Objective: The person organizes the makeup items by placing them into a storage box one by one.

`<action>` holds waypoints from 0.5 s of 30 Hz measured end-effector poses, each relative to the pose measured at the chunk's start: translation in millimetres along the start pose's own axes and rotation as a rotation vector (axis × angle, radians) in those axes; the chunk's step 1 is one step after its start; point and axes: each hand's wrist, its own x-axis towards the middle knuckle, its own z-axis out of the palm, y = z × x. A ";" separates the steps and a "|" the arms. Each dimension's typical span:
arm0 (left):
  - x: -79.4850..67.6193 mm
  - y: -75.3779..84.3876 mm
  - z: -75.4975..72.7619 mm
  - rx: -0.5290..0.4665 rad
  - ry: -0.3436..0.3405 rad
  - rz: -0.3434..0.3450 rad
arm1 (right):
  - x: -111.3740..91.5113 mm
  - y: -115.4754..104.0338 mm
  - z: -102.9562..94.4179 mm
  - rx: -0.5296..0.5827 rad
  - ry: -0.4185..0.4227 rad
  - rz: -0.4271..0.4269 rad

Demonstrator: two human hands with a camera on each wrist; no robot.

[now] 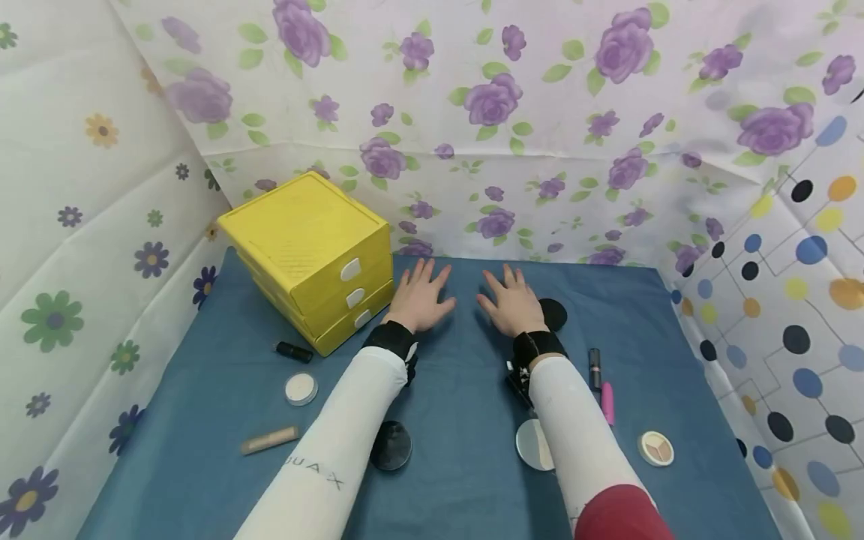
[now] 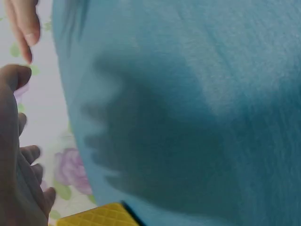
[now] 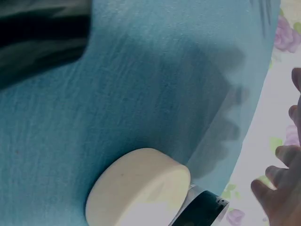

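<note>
My left hand (image 1: 421, 296) is held over the blue cloth with its fingers spread, next to the yellow three-drawer box (image 1: 317, 255). To its right, my right hand (image 1: 513, 304) also has its fingers spread and holds nothing. A black round item (image 1: 553, 313) lies beside the right hand, partly hidden by it. In the left wrist view the left hand (image 2: 21, 160) casts a shadow on the cloth, and a corner of the yellow box (image 2: 99, 216) shows. Below the right hand (image 3: 282, 183), the right wrist view shows a thick cream-coloured round piece (image 3: 141, 188).
Left of the arms lie a short black tube (image 1: 293, 352), a white-topped pot (image 1: 300, 388) and a beige tube (image 1: 270, 440). A black compact (image 1: 391, 446) and a silver round case (image 1: 533, 444) lie between. Further right are a dark tube (image 1: 594, 369), pink tube (image 1: 608, 403) and three-colour palette (image 1: 656, 448).
</note>
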 end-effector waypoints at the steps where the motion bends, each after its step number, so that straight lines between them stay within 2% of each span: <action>1: -0.7 -0.9 -3.6 -0.019 0.020 0.006 | 1.6 -0.7 -1.6 0.006 0.013 -0.001; 5: -10.1 -2.0 -20.7 -0.177 0.134 0.052 | 6.5 -7.1 -11.5 0.068 0.073 0.013; 8: -23.6 -1.0 -34.9 -0.321 0.241 0.111 | 9.9 -14.7 -20.8 0.145 0.111 0.021; 11: -42.1 0.2 -49.4 -0.447 0.347 0.177 | 13.2 -24.3 -30.1 0.219 0.121 0.029; 15: -76.2 -0.3 -68.8 -0.593 0.516 0.287 | 17.6 -42.7 -39.5 0.315 0.099 0.010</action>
